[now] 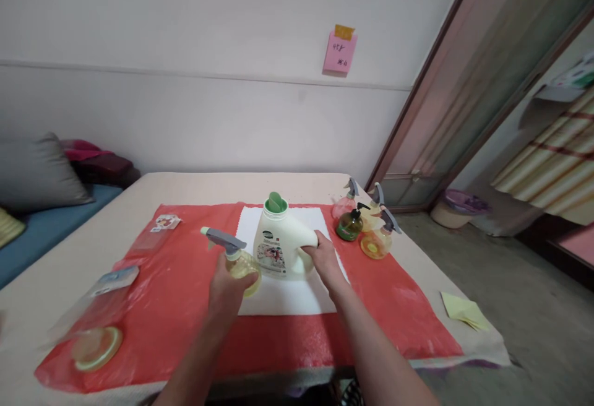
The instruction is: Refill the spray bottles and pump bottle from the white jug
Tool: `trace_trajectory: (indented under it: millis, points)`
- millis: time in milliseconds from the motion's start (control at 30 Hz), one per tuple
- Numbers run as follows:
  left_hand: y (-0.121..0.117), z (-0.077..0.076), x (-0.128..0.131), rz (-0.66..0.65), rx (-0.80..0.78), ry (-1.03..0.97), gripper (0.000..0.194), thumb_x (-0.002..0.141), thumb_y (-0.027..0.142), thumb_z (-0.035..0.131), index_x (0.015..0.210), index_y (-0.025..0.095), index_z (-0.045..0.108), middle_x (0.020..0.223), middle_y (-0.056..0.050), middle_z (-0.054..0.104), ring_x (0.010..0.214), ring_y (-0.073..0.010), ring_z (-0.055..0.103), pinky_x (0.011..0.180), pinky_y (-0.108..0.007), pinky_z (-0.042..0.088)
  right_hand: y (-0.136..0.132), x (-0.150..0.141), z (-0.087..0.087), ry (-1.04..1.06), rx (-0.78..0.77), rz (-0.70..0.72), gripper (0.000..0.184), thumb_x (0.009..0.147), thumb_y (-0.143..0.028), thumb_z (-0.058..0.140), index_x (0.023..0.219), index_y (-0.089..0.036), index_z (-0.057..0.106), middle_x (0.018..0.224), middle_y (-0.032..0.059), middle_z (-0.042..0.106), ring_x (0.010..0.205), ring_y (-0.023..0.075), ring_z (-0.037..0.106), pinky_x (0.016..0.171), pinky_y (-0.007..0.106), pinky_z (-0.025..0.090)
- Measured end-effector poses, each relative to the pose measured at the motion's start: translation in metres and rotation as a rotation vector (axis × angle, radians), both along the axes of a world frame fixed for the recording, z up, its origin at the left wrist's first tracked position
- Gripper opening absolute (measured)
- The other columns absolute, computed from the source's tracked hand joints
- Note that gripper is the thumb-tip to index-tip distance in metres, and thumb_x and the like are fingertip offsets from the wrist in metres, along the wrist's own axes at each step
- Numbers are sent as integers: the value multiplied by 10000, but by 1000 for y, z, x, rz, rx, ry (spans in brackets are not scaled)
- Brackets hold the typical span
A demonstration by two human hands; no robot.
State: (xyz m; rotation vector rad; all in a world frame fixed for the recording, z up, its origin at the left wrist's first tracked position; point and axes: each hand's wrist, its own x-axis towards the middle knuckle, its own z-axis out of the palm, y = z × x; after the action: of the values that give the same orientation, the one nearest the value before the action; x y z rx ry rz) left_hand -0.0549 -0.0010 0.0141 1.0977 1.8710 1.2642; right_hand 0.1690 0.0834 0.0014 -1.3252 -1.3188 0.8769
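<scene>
Two bare hands steady a pair of containers at the center of the frame, over a white sheet (288,301) spread on a red plastic cover (171,294). The left hand (225,288) is clamped around the body of a yellowish spray bottle (248,282), fingers partly closed to match its girth and thumb across the near side, a hold that leaves the gray trigger head (226,239) free at the top. The right hand (323,256), closed more tightly, grips the handle of a cream-colored jug (290,239), the part evidently shaped for carrying such bulk. The jug is nearly upright, its green mouth (275,203) uppermost, probably to keep any contents in; whether its base touches the sheet cannot be told. Right of center, a dark pump bottle (349,226) stands among three more spray bottles (377,244), grouped near the table (232,186) edge, apparently out of the hands' way. Clear packaging (111,282) lies at lower left, and a pink note (340,53) hangs on the wall (208,22) at upper right.
</scene>
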Motion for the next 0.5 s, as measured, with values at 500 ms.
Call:
trace_trajectory:
  millis: [500]
  points:
    - [-34, 5, 65, -265, 195, 57, 513, 631, 347, 767, 1105, 221, 615, 1118, -81, 673, 1070, -308, 627, 922, -436, 499, -101, -47, 40, 237, 125, 366, 377, 825, -371, 703, 1187, -266, 703, 1138, 39, 739, 1080, 242, 657, 979, 371, 494]
